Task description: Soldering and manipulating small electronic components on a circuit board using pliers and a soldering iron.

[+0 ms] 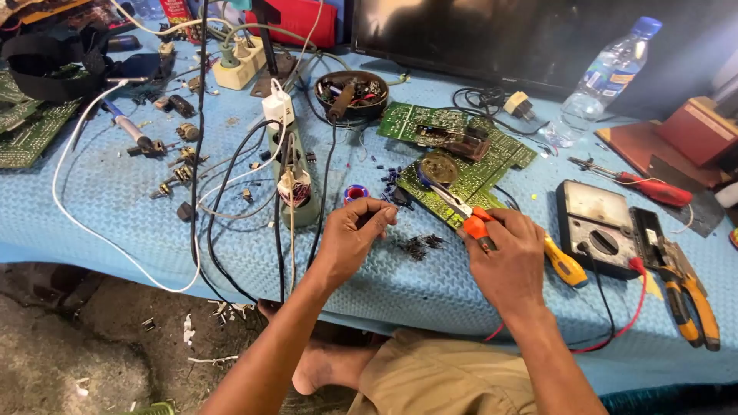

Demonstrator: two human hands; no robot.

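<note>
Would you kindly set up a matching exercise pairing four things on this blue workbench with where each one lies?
Things:
1. water bottle
2. analog multimeter
3. orange-handled cutters
4. dark bowl of parts

Places:
A. in the right hand
B. far right, by the dark screen
C. right of the right hand, with a red lead
D. far middle, behind the green circuit boards

Pairs: 1-B, 2-C, 3-A, 4-D

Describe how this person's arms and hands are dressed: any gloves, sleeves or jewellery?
Both forearms are bare, with no sleeves in view. The left hand and right hand wear no gloves, and no rings, watch or bracelets show. Khaki shorts cover the lap.
</note>
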